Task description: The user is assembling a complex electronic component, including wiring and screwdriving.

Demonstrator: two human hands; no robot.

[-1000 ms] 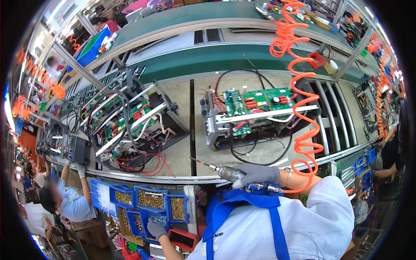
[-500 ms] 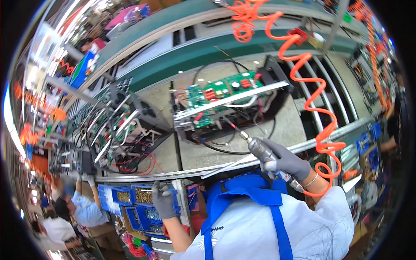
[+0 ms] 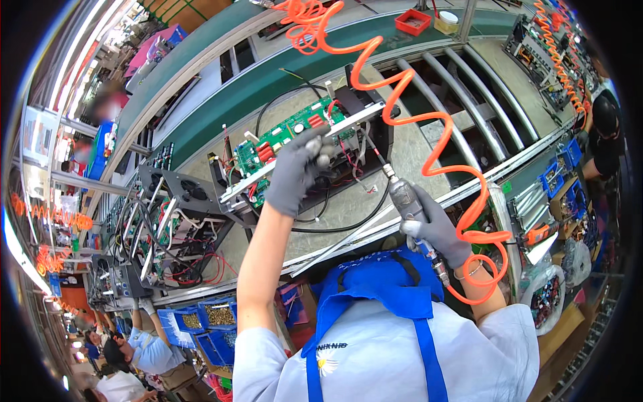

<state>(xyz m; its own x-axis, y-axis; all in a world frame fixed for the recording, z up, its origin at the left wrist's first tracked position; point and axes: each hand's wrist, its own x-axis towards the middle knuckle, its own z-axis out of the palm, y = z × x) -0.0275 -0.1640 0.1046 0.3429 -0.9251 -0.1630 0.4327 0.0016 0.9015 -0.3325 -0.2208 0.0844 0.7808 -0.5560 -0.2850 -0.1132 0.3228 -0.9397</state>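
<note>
Grey-gloved right hand holds driver, left hand at chassis

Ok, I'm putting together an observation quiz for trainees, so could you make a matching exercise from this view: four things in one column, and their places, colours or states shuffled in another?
Things
1. Left hand
2. Coiled hose
3. Right hand
4. Circuit board

Places, colours or states
A. Closed around the handheld driver
B. Green, with red components
C. In front of the pale metal bar
D. Bright orange

Right pairs: 1-C, 2-D, 3-A, 4-B
</note>
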